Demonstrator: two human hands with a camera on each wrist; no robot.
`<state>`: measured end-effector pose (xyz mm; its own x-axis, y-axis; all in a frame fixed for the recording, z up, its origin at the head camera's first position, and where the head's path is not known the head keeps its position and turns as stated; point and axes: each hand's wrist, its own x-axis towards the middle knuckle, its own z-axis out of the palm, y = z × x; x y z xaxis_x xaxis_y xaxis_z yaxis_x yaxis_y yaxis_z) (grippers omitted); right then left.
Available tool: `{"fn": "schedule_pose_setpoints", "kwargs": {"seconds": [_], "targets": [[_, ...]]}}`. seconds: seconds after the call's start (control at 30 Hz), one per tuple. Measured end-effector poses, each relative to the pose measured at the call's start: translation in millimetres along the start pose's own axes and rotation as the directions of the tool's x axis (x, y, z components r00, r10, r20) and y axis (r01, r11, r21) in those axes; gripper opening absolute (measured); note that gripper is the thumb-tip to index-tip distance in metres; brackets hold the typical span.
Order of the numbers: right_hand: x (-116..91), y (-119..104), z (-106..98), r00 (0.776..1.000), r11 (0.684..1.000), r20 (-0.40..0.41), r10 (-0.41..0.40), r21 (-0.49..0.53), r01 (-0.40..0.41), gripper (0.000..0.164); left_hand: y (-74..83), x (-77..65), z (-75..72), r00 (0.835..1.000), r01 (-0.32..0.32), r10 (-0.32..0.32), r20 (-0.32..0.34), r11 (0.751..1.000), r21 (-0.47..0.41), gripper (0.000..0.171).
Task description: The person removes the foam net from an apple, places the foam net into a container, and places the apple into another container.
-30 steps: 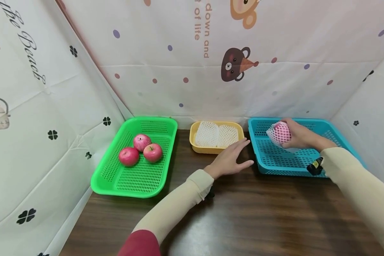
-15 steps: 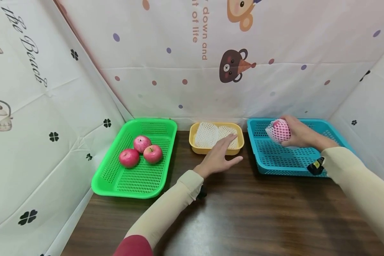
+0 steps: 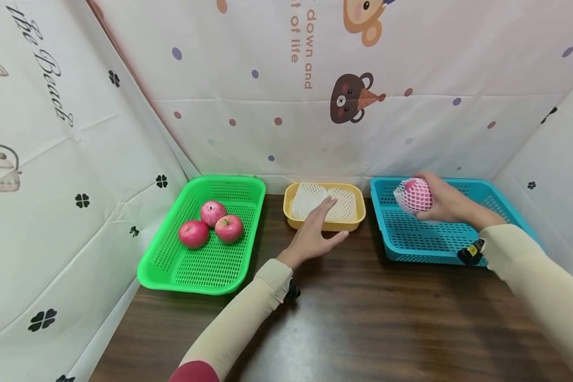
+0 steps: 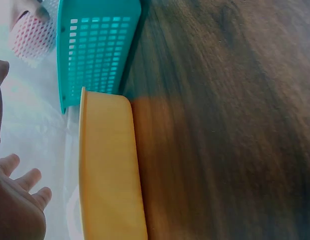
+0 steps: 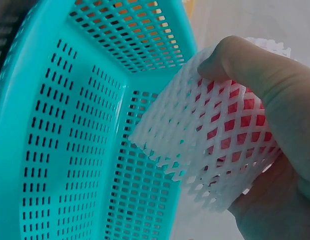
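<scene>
In the head view my right hand (image 3: pixel 444 200) grips an apple (image 3: pixel 417 196) wrapped in a white foam net, above the blue basket (image 3: pixel 425 254). Close up in the right wrist view, thumb and fingers curl round the foam net (image 5: pixel 195 125), with red fruit showing through its mesh. Fingers spread, my left hand (image 3: pixel 310 236) hovers at the front of the yellow tray (image 3: pixel 324 225) and holds nothing. White foam nets (image 3: pixel 341 206) lie flat in that tray. The left wrist view shows the left hand (image 4: pixel 17 205) beside the tray's side wall (image 4: pixel 109 165).
A green basket (image 3: pixel 200 290) stands at the left with three red apples (image 3: pixel 228 228) towards its back. The baskets and tray rest on a dark wooden table (image 3: pixel 363 323). Printed cloth (image 3: pixel 248 127) hangs behind and along both sides.
My left hand has moved left, from beside the blue basket to the front of the yellow tray. The right hand still holds the netted apple over the blue basket, nearly unmoved.
</scene>
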<state>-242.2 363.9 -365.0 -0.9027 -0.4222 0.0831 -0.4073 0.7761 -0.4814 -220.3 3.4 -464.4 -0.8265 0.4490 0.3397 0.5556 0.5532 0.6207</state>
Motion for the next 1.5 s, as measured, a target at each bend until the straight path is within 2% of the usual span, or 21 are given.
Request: {"fn": "schedule_pose_setpoints", "kwargs": {"seconds": [0.1,0.37,0.67,0.8,1.03,1.3,1.5], "targets": [[0,-3,2,1.000,1.000,-0.011,-0.018,-0.005,0.018,0.099,-3.5,-4.2,-1.4,1.000,0.019,-0.019,-0.018,1.000,-0.011,0.087],[4,-14,4,1.000,1.000,-0.012,-0.007,-0.003,0.007,0.101,-13.5,-14.2,-4.9,0.997,0.039,-0.040,-0.064,0.999,-0.030,0.089],[6,-26,13,0.999,0.999,-0.017,-0.034,0.007,0.034,0.102,-22.0,-23.8,-2.5,0.994,0.027,-0.030,-0.106,0.999,-0.025,0.086],[6,-33,15,0.999,0.999,-0.016,-0.030,0.010,0.031,0.103,-23.8,-27.2,-4.0,0.992,0.035,-0.038,-0.118,0.999,-0.029,0.086],[10,-41,23,0.998,0.998,-0.028,-0.057,0.018,0.058,0.102,-25.5,-34.2,-8.1,0.987,0.085,-0.092,-0.130,0.995,-0.057,0.087],[15,-56,30,0.998,0.998,-0.013,-0.066,0.000,0.066,0.099,-30.0,-42.3,-9.6,0.986,0.059,-0.072,-0.153,0.994,-0.089,0.084],[22,-70,41,0.996,0.996,-0.001,-0.085,-0.013,0.085,0.100,-33.3,-46.7,-11.4,0.979,0.083,-0.104,-0.176,0.989,-0.121,0.081]]}}
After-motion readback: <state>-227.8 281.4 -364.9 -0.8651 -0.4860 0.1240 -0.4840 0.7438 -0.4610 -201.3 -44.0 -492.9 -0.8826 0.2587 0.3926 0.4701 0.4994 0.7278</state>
